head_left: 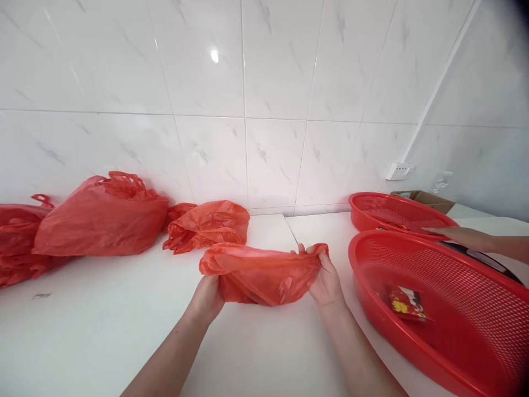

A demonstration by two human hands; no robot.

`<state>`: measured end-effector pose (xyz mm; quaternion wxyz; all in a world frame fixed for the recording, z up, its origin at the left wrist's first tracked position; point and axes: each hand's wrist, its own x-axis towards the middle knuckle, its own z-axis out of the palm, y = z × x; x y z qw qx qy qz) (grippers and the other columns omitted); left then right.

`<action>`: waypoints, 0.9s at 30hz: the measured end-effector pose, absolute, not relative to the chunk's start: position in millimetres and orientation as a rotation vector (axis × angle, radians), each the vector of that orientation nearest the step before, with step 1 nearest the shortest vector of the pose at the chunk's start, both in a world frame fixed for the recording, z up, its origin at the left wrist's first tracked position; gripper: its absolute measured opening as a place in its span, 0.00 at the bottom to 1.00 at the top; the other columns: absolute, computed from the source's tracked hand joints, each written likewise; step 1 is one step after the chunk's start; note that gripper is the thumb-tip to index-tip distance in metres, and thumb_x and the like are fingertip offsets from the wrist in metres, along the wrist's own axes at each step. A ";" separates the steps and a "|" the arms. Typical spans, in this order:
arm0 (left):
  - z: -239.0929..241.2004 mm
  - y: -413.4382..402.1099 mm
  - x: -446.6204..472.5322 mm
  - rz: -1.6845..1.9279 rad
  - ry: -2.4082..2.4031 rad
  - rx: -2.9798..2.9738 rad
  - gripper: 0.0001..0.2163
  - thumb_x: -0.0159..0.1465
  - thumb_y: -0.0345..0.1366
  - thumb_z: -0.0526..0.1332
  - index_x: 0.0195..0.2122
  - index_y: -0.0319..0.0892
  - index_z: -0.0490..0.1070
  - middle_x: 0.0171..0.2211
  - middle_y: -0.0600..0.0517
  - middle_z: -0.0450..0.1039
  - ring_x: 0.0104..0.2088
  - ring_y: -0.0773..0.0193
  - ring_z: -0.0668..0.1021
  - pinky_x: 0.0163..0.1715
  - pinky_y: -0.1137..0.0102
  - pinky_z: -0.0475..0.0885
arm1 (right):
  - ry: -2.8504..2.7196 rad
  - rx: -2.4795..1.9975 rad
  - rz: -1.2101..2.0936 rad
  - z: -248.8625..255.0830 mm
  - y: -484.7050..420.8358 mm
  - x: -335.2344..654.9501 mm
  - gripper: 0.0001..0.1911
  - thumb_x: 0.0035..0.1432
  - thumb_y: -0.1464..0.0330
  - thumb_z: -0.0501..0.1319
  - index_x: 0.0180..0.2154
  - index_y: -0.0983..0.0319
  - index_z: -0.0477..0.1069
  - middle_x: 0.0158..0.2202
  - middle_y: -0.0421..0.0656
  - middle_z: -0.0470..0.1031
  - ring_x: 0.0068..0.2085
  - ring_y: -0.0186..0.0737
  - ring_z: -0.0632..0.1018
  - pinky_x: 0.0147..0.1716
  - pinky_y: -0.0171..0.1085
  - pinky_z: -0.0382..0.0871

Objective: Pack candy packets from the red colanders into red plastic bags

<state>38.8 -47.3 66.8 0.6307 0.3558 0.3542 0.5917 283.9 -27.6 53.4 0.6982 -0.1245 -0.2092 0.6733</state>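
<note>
A red plastic bag [264,275] is stretched between my two hands above the white table. My left hand [210,298] grips its left end, with most of the fingers hidden inside or behind the film. At the right end, my right hand [324,278] is closed on the bag's edge, thumb in front and fingertips showing over the top. Just behind lies a crumpled red plastic bag [215,220]. To the right stands a large red plastic basket [372,309] with a small red packet [407,303] lying in it.
Full red bags [103,220] stand at the left against the tiled wall. A second red basket [363,212] sits behind the first, where another person's hand [463,238] reaches over it. Farther back are a cardboard box [433,201] and a wall socket [399,171].
</note>
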 end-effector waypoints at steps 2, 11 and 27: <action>58.5 -47.8 44.5 1.279 0.841 0.736 0.18 0.54 0.46 0.67 0.41 0.39 0.73 0.40 0.45 0.77 0.45 0.50 0.77 0.42 0.63 0.73 | -0.423 -0.201 1.564 53.2 -27.7 282.8 0.08 0.52 0.64 0.68 0.28 0.58 0.71 0.19 0.30 0.65 0.25 0.26 0.72 0.39 0.33 0.75; 39.5 -51.9 43.7 1.093 0.739 0.770 0.09 0.57 0.39 0.65 0.29 0.38 0.71 0.31 0.48 0.76 0.36 0.57 0.77 0.36 0.66 0.73 | -0.594 -0.310 1.702 59.6 -41.8 268.7 0.29 0.58 0.44 0.51 0.42 0.60 0.72 0.18 0.33 0.56 0.17 0.25 0.54 0.15 0.26 0.56; 68.9 -60.3 14.7 1.484 0.748 0.601 0.16 0.55 0.43 0.65 0.21 0.41 0.59 0.19 0.58 0.60 0.20 0.71 0.66 0.20 0.75 0.65 | -0.642 -0.412 1.745 51.1 -41.5 261.2 0.13 0.58 0.58 0.59 0.32 0.60 0.75 0.12 0.30 0.50 0.14 0.25 0.48 0.12 0.26 0.50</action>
